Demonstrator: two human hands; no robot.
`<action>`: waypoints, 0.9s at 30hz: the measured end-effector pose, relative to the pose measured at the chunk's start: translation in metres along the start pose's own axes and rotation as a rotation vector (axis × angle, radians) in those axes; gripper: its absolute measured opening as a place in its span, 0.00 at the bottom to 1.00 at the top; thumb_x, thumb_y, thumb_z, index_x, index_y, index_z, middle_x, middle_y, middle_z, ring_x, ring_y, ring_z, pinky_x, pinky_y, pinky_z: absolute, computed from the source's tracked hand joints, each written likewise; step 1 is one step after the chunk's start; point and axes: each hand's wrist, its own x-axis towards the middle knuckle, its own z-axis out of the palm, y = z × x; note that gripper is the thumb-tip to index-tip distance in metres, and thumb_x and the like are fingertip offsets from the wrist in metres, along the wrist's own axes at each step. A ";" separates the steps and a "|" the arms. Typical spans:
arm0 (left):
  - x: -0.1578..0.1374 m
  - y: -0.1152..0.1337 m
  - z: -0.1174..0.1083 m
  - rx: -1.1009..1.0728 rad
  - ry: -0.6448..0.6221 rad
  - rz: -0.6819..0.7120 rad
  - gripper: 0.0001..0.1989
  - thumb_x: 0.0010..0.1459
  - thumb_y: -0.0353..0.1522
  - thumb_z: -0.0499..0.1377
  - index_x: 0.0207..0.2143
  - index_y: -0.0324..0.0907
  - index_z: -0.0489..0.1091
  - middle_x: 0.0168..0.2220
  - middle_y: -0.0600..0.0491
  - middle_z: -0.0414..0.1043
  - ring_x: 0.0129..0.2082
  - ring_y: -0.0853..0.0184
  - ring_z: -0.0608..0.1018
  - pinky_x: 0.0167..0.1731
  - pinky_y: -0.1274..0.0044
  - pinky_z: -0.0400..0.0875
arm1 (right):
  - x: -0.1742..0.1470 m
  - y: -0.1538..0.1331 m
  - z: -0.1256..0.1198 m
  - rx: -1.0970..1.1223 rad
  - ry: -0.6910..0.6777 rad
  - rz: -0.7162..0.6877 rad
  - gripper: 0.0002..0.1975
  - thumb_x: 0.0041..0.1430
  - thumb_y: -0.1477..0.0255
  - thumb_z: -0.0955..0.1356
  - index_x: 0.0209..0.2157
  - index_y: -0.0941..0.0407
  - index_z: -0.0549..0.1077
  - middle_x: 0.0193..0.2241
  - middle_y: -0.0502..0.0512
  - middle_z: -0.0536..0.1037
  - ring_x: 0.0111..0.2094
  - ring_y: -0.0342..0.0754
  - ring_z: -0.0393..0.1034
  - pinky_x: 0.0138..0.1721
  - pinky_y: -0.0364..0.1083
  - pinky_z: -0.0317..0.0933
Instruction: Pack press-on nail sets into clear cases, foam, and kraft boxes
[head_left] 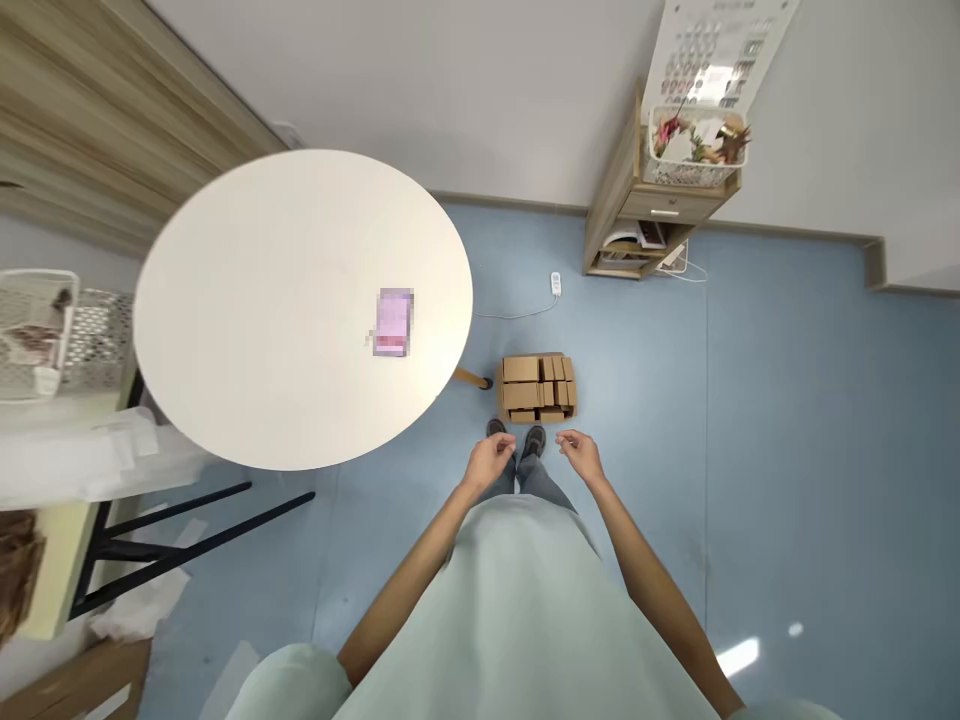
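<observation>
My left hand (489,461) hangs in front of my body, fingers loosely curved and a little apart, with nothing visible in it. Opposite it, my right hand (581,454) is also empty, its fingers half bent toward the left hand. Between and beyond both hands, a cardboard box (499,400) stands on the floor just ahead of my shoes. Several small brown cartons (520,370) of different sizes fill it. Neither hand touches the box or the cartons.
A round white table (285,300) is at my left, bearing a blurred purple item (393,318). Ahead right stands a wooden cabinet (667,203) with a white basket (694,173) on top. A white power strip (556,284) and its cord lie on the blue floor (787,400).
</observation>
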 end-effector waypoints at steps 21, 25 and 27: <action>-0.148 0.003 -0.086 -0.296 0.250 0.168 0.15 0.58 0.47 0.64 0.38 0.46 0.78 0.48 0.46 0.84 0.50 0.56 0.84 0.53 0.67 0.78 | -0.120 -0.102 0.030 0.182 -0.019 -0.313 0.17 0.56 0.52 0.74 0.32 0.51 0.74 0.33 0.57 0.82 0.36 0.55 0.77 0.42 0.52 0.73; -0.181 -0.025 -0.122 -0.370 0.259 0.204 0.13 0.58 0.44 0.65 0.40 0.47 0.78 0.49 0.47 0.84 0.53 0.56 0.83 0.55 0.67 0.78 | -0.159 -0.126 0.073 0.157 -0.036 -0.351 0.14 0.57 0.55 0.74 0.33 0.51 0.76 0.34 0.57 0.82 0.37 0.55 0.78 0.44 0.53 0.73; -0.198 -0.046 -0.143 -0.407 0.290 0.218 0.12 0.58 0.43 0.65 0.40 0.47 0.78 0.50 0.47 0.84 0.53 0.56 0.84 0.55 0.66 0.78 | -0.180 -0.136 0.101 0.135 -0.053 -0.383 0.14 0.58 0.55 0.74 0.34 0.51 0.77 0.35 0.58 0.82 0.38 0.56 0.78 0.44 0.53 0.73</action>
